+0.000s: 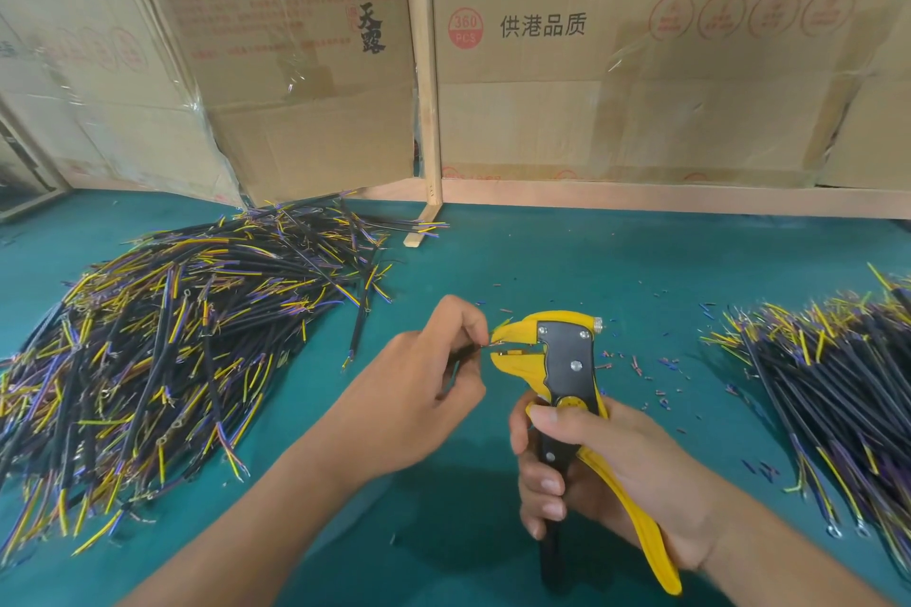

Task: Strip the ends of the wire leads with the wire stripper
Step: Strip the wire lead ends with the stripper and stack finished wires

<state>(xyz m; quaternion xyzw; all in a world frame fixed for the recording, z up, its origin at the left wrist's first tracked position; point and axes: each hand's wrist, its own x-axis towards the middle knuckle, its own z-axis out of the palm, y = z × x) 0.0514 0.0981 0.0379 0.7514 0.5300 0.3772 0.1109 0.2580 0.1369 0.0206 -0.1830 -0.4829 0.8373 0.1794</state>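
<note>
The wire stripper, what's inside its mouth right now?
A thin wire end, fed in by the left hand, enters the wire stripper. Its tip is hidden in the yellow mouth.

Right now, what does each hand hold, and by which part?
Right hand grips the stripper by its handles. Left hand pinches a wire lead near its end, at the jaws.

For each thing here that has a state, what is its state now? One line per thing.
left hand: pinches a wire lead, its tip at the stripper's mouth.
right hand: grips the handles.
wire stripper: upright, mouth pointing left.
wire lead: mostly hidden by fingers.
left pile of leads: loose heap.
right pile of leads: loose heap.
insulation bits: scattered on the mat.
</note>
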